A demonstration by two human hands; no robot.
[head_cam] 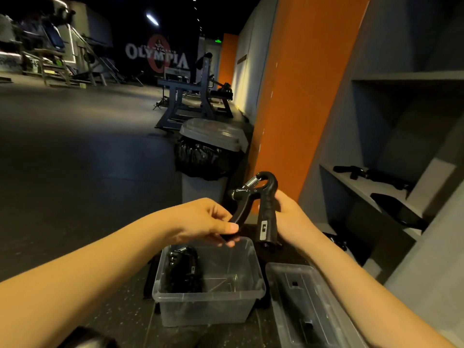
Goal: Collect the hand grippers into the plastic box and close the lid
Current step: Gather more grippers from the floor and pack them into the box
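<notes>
Hand gripper (261, 197) is held in the air by both hands, just above and behind the far rim of the plastic box (208, 295). It is kept upright: hinge and coil spring at the top, both handles pointing down and splayed in an inverted V, long axis near vertical. The lower end of the left handle is pinched by the left hand (203, 222), thumb (229, 227) on top and fingers curled beneath. The right handle is gripped by the right hand (291, 217); its fingers are mostly hidden behind the handle, so how far they wrap cannot be told. The box is set open on the dark floor, and a second black gripper (183, 270) is seen inside at its left end. The clear lid (308, 305) is laid flat on the floor just right of the box, not on it. A lidded bin (208, 156) with a black bag is placed behind, and black items are kept on the grey shelf (364, 187) at right.
</notes>
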